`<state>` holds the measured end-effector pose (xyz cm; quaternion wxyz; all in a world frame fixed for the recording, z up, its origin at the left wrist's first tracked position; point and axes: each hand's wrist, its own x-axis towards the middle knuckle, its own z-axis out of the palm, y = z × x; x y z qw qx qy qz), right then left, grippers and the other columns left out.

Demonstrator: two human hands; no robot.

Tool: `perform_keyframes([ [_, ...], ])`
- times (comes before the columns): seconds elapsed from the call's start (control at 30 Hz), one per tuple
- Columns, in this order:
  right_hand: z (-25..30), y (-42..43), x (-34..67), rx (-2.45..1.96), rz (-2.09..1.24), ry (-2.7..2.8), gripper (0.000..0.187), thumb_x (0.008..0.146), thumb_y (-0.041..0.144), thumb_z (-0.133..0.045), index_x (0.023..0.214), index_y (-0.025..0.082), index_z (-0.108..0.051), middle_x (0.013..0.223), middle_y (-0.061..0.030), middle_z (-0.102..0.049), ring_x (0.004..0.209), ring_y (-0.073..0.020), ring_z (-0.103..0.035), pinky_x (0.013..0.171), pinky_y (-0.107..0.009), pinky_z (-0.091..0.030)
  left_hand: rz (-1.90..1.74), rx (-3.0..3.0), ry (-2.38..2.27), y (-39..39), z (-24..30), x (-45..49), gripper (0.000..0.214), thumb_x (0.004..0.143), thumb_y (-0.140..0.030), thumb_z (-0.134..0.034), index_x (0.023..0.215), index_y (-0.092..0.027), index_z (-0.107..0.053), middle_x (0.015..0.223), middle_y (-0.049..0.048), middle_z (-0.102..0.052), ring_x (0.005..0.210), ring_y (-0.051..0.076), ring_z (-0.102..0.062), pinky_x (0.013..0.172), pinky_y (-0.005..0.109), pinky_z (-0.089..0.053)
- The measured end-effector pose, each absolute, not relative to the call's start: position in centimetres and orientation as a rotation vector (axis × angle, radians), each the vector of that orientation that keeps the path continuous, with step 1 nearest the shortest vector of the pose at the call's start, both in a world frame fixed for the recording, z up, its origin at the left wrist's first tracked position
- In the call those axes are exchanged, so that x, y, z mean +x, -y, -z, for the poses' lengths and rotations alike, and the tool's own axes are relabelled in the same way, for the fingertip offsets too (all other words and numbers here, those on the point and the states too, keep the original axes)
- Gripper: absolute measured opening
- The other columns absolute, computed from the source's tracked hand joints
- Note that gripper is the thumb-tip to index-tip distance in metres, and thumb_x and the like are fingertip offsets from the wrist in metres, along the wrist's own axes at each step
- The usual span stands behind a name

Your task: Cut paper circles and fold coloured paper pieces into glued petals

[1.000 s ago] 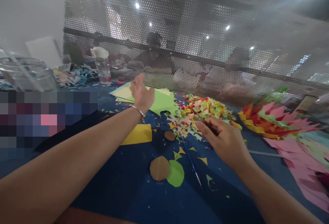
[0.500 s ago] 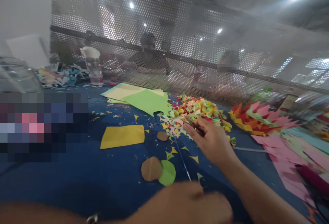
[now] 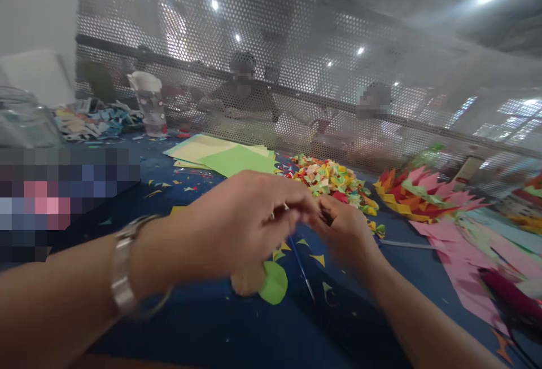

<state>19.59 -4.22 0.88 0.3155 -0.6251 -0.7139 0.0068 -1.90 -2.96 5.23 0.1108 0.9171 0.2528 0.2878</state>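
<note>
My left hand (image 3: 254,222), blurred and wearing a silver watch, reaches across the blue table. Its thumb and fingers come together at the fingertips of my right hand (image 3: 345,228); whatever lies between them is too small to make out. Closed fingers of my right hand hold a slim dark tool (image 3: 326,216), mostly hidden. Under the hands lies a thin blue paintbrush (image 3: 301,267). Below my left hand, a green paper circle (image 3: 273,283) sits against a brown disc (image 3: 247,283), which my hand partly covers. Yellow paper (image 3: 178,210) shows just past my wrist.
A pile of folded paper bits (image 3: 332,177) lies beyond my hands, with green sheets (image 3: 237,159) to its left. A spiky red-and-pink paper piece (image 3: 423,194) and pink sheets (image 3: 461,267) are on the right. A glass jar (image 3: 25,118) and cup (image 3: 148,104) stand left, before a perforated screen.
My left hand has swung up from the bottom edge to my right hand, now covering the small brown disc and most of the yellow paper. My right hand has barely moved.
</note>
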Motion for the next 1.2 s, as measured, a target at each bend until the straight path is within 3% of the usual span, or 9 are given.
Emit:
perform_keyframes([
  [0.07, -1.0, 4.3, 19.5, -1.643, -0.020, 1.868, 0.044, 0.089, 0.055, -0.053, 0.063, 0.022, -0.041, 0.049, 0.0062, -0.039, 0.046, -0.0109, -0.037, 0.046, -0.025, -0.026, -0.736, 2.791, -0.977, 0.4, -4.9, -1.9, 0.020, 0.090, -0.019, -0.048, 0.092, -0.021, -0.068, 0.086, 0.0028, -0.070, 0.078, 0.019, -0.064, 0.067, 0.029, -0.046],
  [0.17, -1.2, 4.5, 19.5, -1.625, -0.050, 1.867, 0.043, 0.090, 0.057, -0.051, 0.067, 0.022, -0.045, 0.051, 0.0065, -0.039, 0.046, -0.0105, -0.039, 0.047, -0.024, -0.029, -0.552, 2.848, -1.264, -2.7, -2.9, -2.5, 0.023, 0.091, -0.024, -0.043, 0.093, -0.019, -0.065, 0.094, 0.0075, -0.069, 0.087, 0.023, -0.064, 0.068, 0.031, -0.044],
  [0.33, -1.1, 4.5, 19.8, -1.665, -0.038, 1.925, 0.043, 0.090, 0.057, -0.051, 0.067, 0.022, -0.044, 0.052, 0.0057, -0.040, 0.047, -0.0115, -0.040, 0.048, -0.024, -0.029, -0.404, 2.755, -1.241, -3.8, -0.8, -3.5, 0.021, 0.087, -0.034, -0.049, 0.093, -0.022, -0.065, 0.095, 0.0060, -0.068, 0.087, 0.024, -0.062, 0.069, 0.032, -0.042],
  [0.5, -0.9, 4.4, 19.6, -1.829, -0.109, 2.068, 0.039, 0.089, 0.056, -0.052, 0.070, 0.022, -0.046, 0.058, 0.0018, -0.051, 0.052, -0.0143, -0.047, 0.048, -0.026, -0.027, -0.375, 2.799, -1.255, -4.2, -1.2, -3.8, 0.020, 0.087, -0.029, -0.045, 0.089, -0.021, -0.064, 0.098, 0.0073, -0.067, 0.093, 0.025, -0.061, 0.071, 0.032, -0.040],
  [0.67, -0.9, 4.8, 18.8, -1.949, -0.109, 2.208, 0.027, 0.087, 0.043, -0.057, 0.072, 0.021, -0.051, 0.063, -0.0009, -0.059, 0.054, -0.0152, -0.050, 0.050, -0.027, -0.025, -0.197, 2.724, -1.470, -6.7, -1.9, -5.9, 0.022, 0.084, -0.030, -0.046, 0.080, -0.019, -0.065, 0.085, 0.0098, -0.069, 0.074, 0.024, -0.060, 0.059, 0.031, -0.035],
  [0.87, -0.2, 5.0, 18.5, -1.933, -0.150, 2.277, 0.016, 0.083, 0.028, -0.059, 0.071, 0.020, -0.055, 0.065, -0.0025, -0.062, 0.058, -0.0160, -0.052, 0.052, -0.027, -0.024, -0.031, 2.670, -1.343, -7.7, -2.0, -7.4, 0.030, 0.078, -0.049, -0.057, 0.085, -0.021, -0.065, 0.086, 0.0067, -0.070, 0.074, 0.023, -0.061, 0.060, 0.029, -0.036],
  [1.2, 0.2, 4.8, 18.7, -1.953, -0.150, 2.276, 0.008, 0.077, 0.021, -0.055, 0.069, 0.020, -0.056, 0.064, -0.0025, -0.061, 0.057, -0.0152, -0.051, 0.052, -0.027, -0.026, -0.011, 2.649, -1.132, -7.5, -1.9, -6.7, 0.018, 0.080, -0.035, -0.056, 0.086, -0.019, -0.063, 0.087, 0.0050, -0.068, 0.076, 0.020, -0.060, 0.063, 0.027, -0.038],
])
